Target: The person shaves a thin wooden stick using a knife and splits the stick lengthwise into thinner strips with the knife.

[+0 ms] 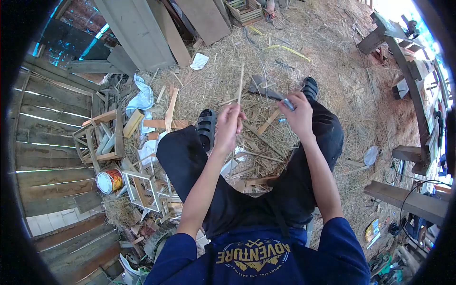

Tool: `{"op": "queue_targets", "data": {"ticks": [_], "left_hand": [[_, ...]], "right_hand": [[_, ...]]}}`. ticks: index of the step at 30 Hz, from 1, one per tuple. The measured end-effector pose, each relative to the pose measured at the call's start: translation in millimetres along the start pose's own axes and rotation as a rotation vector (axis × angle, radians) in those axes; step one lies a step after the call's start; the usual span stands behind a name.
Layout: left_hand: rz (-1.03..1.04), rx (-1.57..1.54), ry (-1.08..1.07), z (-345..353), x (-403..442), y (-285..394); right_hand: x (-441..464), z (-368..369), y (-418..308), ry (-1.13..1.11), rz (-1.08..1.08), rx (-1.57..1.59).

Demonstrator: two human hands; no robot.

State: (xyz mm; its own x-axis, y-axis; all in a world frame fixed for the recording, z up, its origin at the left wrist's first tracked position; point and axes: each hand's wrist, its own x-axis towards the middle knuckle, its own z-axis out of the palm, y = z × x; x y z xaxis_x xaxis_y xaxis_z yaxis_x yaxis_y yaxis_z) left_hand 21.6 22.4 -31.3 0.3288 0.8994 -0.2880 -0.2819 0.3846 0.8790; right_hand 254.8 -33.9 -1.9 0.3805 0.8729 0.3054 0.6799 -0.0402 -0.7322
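My left hand (229, 124) is closed around a thin wooden stick (241, 83), which points up and away from me. In my right hand (300, 114) is a small pale blue-silver object (288, 104), pinched between the fingers; its exact kind is unclear. A dark, flat, blade-like piece (262, 89) appears just beyond it. Whether the two are joined, I cannot tell. Both hands are held apart above the straw-strewn ground (266, 142), between my knees.
Wooden boards (142, 35) lean at the back left. To my left are a wooden frame (105, 137), a paint can (109, 181) and a small white frame (143, 191). A wooden beam (408, 199) juts in from the right. Wood scraps (172, 109) litter the floor.
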Motion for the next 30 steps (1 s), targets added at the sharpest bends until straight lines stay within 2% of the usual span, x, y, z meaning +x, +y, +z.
{"op": "queue_targets", "data": {"ticks": [5, 9, 12, 15, 18, 21, 24, 27, 30], "left_hand": [[-0.105, 0.058, -0.119, 22, -9, -1], [-0.093, 0.093, -0.181, 31, -12, -3], [-0.067, 0.103, -0.165, 32, -10, -3], [-0.058, 0.119, -0.151, 32, -8, -1], [-0.068, 0.126, -0.127, 33, -8, 0], [-0.064, 0.119, -0.099, 32, -8, -1], [-0.053, 0.109, -0.082, 30, -7, -1], [-0.046, 0.135, -0.08, 28, -7, 0], [-0.029, 0.181, -0.102, 29, -8, -1]], "right_hand": [[2, 8, -16, -0.262, 0.165, 0.177], [4, 26, -14, -0.31, 0.156, 0.231], [4, 39, -9, -0.283, 0.137, 0.413], [6, 40, -14, -0.253, 0.217, 0.492], [8, 29, -24, -0.314, 0.199, 0.275], [4, 35, -23, -0.1, 0.019, 0.297], [7, 27, -24, -0.148, -0.01, 0.212], [10, 12, -35, -0.332, 0.2, 0.059], [9, 7, -45, -0.364, 0.237, 0.086]]}}
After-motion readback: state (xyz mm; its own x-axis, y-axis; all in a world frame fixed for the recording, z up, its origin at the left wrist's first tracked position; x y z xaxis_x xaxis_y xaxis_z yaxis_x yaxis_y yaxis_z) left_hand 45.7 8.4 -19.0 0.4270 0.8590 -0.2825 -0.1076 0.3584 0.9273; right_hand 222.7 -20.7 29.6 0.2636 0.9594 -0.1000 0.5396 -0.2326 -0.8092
